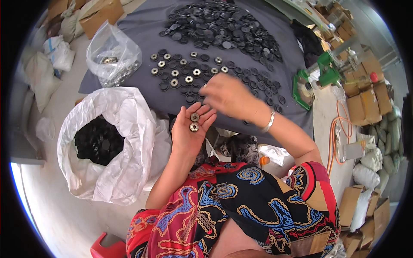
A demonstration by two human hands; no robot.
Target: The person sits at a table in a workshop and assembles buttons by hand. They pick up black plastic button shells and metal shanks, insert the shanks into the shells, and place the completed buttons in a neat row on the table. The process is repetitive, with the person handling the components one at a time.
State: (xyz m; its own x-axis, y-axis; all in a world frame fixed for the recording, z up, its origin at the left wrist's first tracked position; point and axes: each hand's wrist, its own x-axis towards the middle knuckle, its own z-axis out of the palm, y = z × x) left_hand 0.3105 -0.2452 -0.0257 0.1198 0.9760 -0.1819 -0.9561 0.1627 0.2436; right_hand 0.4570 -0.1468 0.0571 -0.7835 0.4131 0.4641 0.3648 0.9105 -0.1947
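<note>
My left hand (186, 134) is turned palm up and slightly cupped, holding two small metal ball bearings (194, 127) near the base of its fingers. Just above and to the right, my right hand (229, 95) hovers over the near edge of the laid-out rings, its fingers bent downward and smeared by motion. Whether anything sits between its fingertips cannot be made out. Black rings (184, 89) lie spread across the grey cloth (146, 47) beyond my hands. Silvery bearings (189, 79) sit in or on several of them, mostly toward the left.
A large heap of black round parts (223, 26) covers the far cloth. At left stand a clear bag of metal bearings (112, 64) and a white sack (142, 142) of black parts. A green hand press (320, 73) is at right, near an orange cable (333, 144) and cardboard boxes (365, 107).
</note>
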